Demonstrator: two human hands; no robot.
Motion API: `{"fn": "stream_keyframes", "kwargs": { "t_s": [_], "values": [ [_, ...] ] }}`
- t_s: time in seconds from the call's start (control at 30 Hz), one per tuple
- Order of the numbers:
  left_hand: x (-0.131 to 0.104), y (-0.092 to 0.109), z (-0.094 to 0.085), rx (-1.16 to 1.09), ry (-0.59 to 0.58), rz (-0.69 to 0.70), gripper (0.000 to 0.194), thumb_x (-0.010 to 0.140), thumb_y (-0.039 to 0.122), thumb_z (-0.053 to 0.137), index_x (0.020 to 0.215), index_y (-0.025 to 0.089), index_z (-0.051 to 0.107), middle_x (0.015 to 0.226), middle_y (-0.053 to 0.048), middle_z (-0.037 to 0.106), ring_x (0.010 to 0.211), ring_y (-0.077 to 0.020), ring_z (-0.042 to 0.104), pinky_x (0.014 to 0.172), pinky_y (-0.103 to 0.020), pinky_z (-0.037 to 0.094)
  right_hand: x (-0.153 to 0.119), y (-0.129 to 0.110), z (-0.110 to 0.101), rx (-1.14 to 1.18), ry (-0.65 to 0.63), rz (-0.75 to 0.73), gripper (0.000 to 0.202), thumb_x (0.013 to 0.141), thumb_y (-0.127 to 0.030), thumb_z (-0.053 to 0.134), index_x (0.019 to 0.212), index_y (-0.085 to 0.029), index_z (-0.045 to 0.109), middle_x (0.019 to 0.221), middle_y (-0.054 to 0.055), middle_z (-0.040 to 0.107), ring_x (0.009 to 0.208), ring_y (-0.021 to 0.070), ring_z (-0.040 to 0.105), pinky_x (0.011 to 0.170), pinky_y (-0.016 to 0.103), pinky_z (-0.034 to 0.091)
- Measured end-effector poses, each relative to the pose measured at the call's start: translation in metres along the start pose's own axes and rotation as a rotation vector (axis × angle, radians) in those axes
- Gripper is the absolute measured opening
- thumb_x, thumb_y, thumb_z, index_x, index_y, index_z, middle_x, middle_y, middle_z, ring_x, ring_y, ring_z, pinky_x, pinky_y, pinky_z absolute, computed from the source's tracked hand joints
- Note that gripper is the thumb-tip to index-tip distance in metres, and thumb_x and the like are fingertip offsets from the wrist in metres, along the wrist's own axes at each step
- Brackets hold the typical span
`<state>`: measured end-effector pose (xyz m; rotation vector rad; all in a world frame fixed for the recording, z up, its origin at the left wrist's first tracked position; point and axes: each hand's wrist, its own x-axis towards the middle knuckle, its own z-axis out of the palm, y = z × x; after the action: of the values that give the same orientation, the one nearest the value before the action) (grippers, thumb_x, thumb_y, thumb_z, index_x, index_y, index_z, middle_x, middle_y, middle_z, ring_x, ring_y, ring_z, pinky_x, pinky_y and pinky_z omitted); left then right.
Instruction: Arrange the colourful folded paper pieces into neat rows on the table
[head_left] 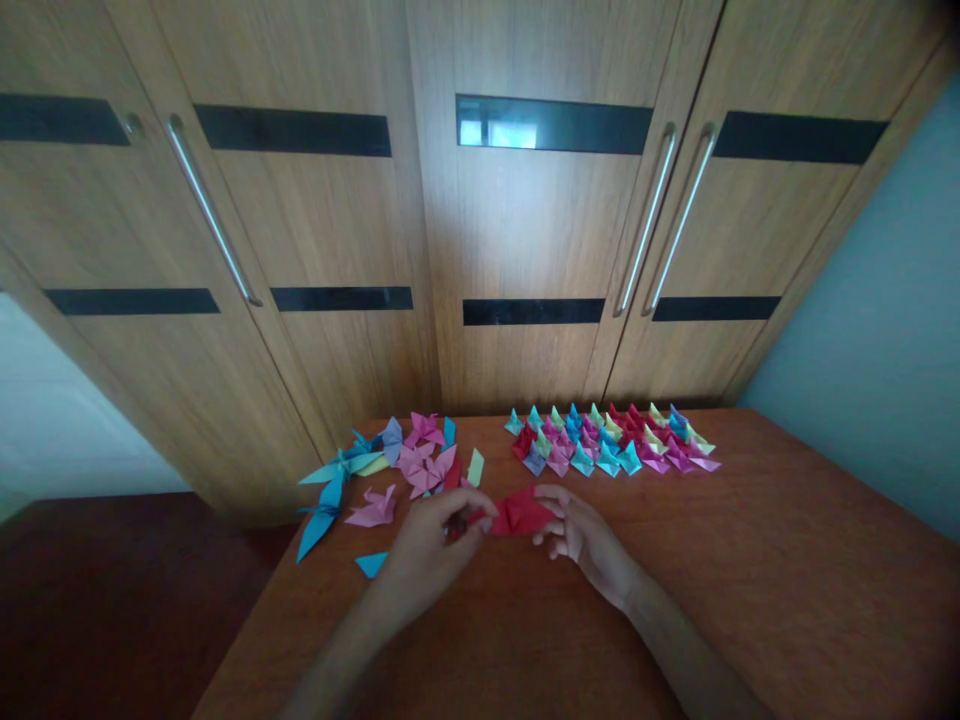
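Observation:
A red piece of folded paper [519,514] is held just above the table, between my two hands. My left hand [442,535] pinches its left end between thumb and fingers. At its right end, the fingers of my right hand [581,530] grip the edge, one along the top and others curled below. The paper's middle shows folds and a raised part. Beside my left wrist lies a flat blue paper piece [371,565], partly covered by that hand. A pink paper bird [373,507] rests left of my left hand.
Pink folded papers [424,466] and blue paper birds [321,520] lie loosely at the table's left. Rows of small coloured folded pieces [606,458] stand at the back right. Behind the wooden table [750,560] rises a wardrobe [517,365] with metal handles.

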<state>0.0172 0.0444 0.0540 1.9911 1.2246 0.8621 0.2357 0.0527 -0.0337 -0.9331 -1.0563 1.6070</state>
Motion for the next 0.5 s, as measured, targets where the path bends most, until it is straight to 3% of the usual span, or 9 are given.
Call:
{"fn": "stream_keyframes", "kwargs": {
  "t_s": [0.17, 0.33, 0.5],
  "values": [
    [0.033, -0.010, 0.033, -0.135, -0.169, 0.064, 0.018, 0.080, 0.019, 0.051, 0.095, 0.018, 0.062, 0.083, -0.001, 0.066, 0.077, -0.0142, 0.059, 0.066, -0.022, 0.043, -0.004, -0.006, -0.014, 0.001, 0.160, -0.088, 0.039, 0.072, -0.051, 0.064, 0.096, -0.020, 0.061, 0.076, 0.002, 0.062, 0.056, 0.0109, 0.054, 0.047, 0.020, 0.038],
    [0.055, -0.039, 0.060, -0.220, -0.141, 0.007, 0.018, 0.080, 0.019, 0.052, 0.095, 0.016, 0.061, 0.082, -0.002, 0.066, 0.077, -0.0145, 0.061, 0.069, -0.024, 0.045, -0.001, -0.008, -0.025, -0.089, 0.230, -0.136, 0.030, 0.072, -0.045, 0.067, 0.089, -0.020, 0.063, 0.068, -0.001, 0.060, 0.054, 0.0096, 0.052, 0.047, 0.019, 0.035],
    [0.068, -0.044, 0.074, -0.099, -0.104, -0.007, 0.016, 0.079, 0.024, 0.054, 0.089, 0.017, 0.064, 0.087, -0.003, 0.067, 0.082, -0.0170, 0.060, 0.074, -0.027, 0.045, 0.006, -0.002, -0.033, -0.210, 0.327, -0.178, 0.029, 0.070, -0.044, 0.066, 0.085, -0.019, 0.063, 0.066, -0.002, 0.059, 0.053, 0.0095, 0.051, 0.047, 0.020, 0.036]
  ]
}}
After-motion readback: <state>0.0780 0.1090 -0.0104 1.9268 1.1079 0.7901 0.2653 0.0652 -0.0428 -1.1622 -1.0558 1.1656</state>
